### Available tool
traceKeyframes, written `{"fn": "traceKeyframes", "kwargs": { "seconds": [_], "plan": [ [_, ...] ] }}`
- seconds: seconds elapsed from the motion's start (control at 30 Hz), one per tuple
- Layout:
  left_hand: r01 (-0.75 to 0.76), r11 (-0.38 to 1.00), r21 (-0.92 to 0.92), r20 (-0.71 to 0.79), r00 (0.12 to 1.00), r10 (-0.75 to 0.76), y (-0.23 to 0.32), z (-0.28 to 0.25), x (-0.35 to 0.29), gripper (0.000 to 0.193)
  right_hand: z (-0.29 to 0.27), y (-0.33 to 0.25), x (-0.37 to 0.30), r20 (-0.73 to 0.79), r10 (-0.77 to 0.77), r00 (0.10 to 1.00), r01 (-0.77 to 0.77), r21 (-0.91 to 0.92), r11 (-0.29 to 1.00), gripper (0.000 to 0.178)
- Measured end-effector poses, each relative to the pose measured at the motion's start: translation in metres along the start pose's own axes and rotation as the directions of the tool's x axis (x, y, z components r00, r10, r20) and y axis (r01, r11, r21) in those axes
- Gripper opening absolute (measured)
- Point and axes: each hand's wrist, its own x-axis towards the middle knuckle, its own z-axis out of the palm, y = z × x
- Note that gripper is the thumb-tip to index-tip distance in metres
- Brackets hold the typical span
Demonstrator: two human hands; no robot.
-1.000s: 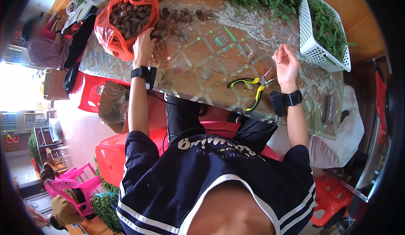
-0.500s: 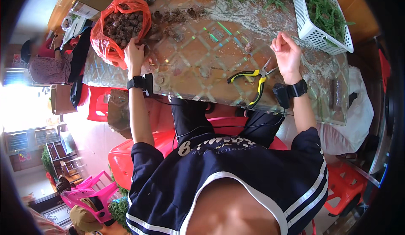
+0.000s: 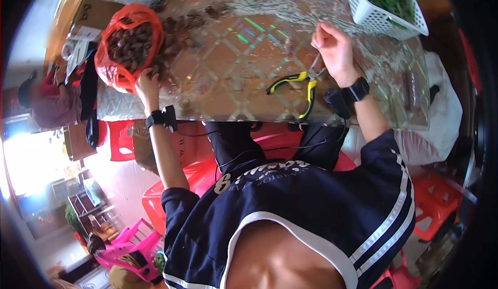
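The left hand (image 3: 148, 85) should not drag the red pine-cone bag (image 3: 105, 63); its grip, like the curled right hand's (image 3: 337, 56), I cannot tell.

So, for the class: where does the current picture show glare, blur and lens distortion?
Head view: the bright opening at left is blown out to white; head view: the pine cones look smeared, their scales hard to make out; head view: a dark curved rim surrounds the scene, and the pink chair near it leans steeply.
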Motion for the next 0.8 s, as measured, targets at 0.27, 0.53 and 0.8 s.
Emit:
{"fn": "traceKeyframes", "kwargs": {
  "seconds": [0.27,0.53,0.8],
  "plan": [
    [-0.044,0.993,-0.112,-0.071,0.997,0.036,0.005,0.008,-0.007,0.026,-0.004,-0.001,-0.001,-0.011,-0.063,0.998,0.063,-0.059,0.996,0.015],
    [-0.113,0.993,-0.028,-0.200,0.974,0.105,-0.002,0.019,-0.003,0.027,0.010,-0.031,-0.012,-0.003,-0.218,0.976,0.217,-0.081,0.973,0.015],
    [-0.256,0.896,-0.363,-0.263,0.951,0.166,0.093,-0.023,-0.001,0.025,-0.008,-0.100,-0.050,-0.150,-0.641,0.752,0.398,-0.672,0.624,0.016]
  ]
}}
